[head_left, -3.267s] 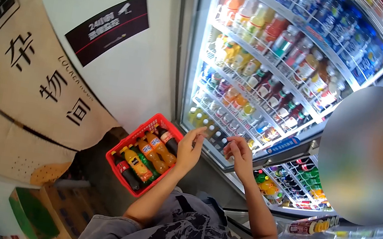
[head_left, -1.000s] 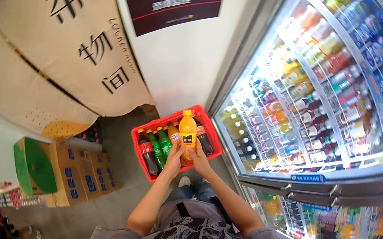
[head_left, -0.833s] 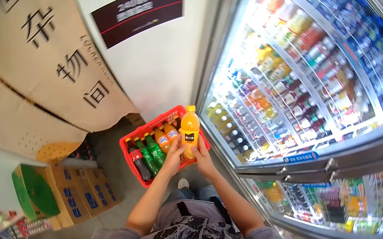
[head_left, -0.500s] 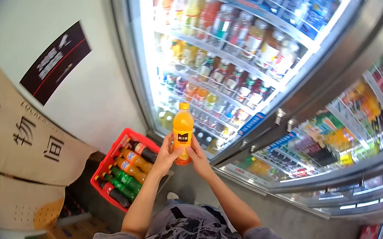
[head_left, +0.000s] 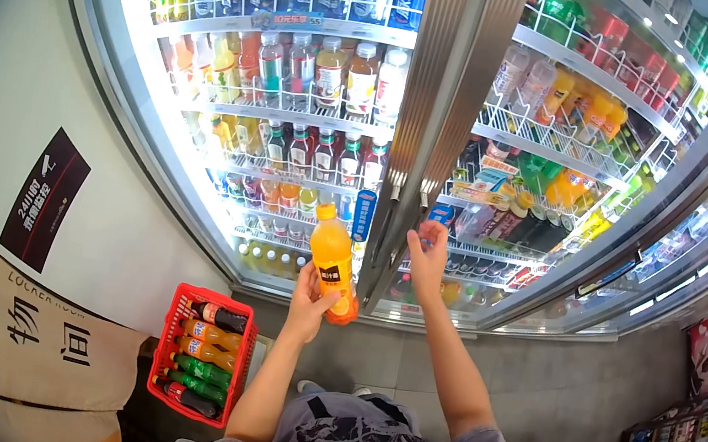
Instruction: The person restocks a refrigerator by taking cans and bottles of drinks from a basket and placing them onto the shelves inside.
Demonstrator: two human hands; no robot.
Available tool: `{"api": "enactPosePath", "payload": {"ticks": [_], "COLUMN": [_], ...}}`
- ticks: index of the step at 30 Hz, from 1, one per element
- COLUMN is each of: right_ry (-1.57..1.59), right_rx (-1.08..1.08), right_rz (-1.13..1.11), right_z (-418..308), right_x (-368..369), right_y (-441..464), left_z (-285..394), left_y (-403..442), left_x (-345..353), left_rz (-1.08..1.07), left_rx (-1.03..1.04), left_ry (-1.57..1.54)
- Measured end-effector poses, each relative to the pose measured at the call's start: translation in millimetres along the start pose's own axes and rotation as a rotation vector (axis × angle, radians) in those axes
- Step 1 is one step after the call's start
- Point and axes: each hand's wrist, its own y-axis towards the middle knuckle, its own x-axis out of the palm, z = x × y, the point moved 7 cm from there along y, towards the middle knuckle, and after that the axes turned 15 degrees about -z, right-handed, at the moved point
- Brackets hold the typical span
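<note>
An orange juice bottle (head_left: pixel 332 264) with a yellow cap and a black label stands nearly upright in my left hand (head_left: pixel 306 304), whose fingers wrap round its lower part. My right hand (head_left: pixel 429 250) is raised in front of the fridge door handles (head_left: pixel 423 197), apart from the bottle, with fingers partly bent and nothing seen in them. Below and left of my left hand sits a red basket (head_left: pixel 240 370) holding several bottles, among them dark cola, orange soda and green ones (head_left: pixel 202 370).
Two glass-door fridges (head_left: pixel 289 22) (head_left: pixel 559 152) full of drinks stand ahead, both doors closed. More coolers curve away at the right. A snack rack (head_left: pixel 676 439) is at the lower right. A beige curtain (head_left: pixel 29 345) and a dark wall sign (head_left: pixel 45 198) are at the left.
The view has swung right, towards the fridges. My right hand has let go of the juice bottle and moved right to the door handles. The bottle, earlier in both hands, stays in my left hand.
</note>
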Motion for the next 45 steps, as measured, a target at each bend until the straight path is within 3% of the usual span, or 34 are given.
{"api": "enactPosePath", "payload": {"ticks": [2, 3, 6, 7, 11, 25, 32, 34, 45], "right_ry": [-0.191, -0.048, -0.049, 0.072, 0.052, -0.232, -0.151, -0.269, -0.230], "right_rx": [-0.122, -0.055, 0.113, 0.117, 0.163, 0.192, 0.153, 0.101, 0.109], "right_rz": [0.007, -0.128, -0.187, -0.129, -0.161, 0.212, 0.229, 0.301, 0.391], "right_z": [2, 21, 31, 42, 47, 25, 10, 10, -7], "right_x": [-5, 3, 13, 16, 14, 13, 8, -1, -58], "right_y": [24, 38, 53, 55, 55, 41, -39, -65, -221], "left_z": [3, 3, -1, 0, 11, 62, 31, 24, 21], "left_y": [-8, -13, -26, -31, -37, -62, -63, -59, -57], "left_x": [17, 23, 31, 31, 35, -4, -22, -16, 77], "left_rz": [-0.006, 0.003, 0.024, 0.021, -0.009, -0.120, -0.149, -0.173, -0.424], "left_rx": [-0.002, -0.003, -0.004, -0.013, -0.011, -0.044, -0.136, -0.154, -0.134], "left_ry": [-0.047, -0.070, -0.073, -0.053, -0.047, 0.026, -0.015, -0.075, -0.047]}}
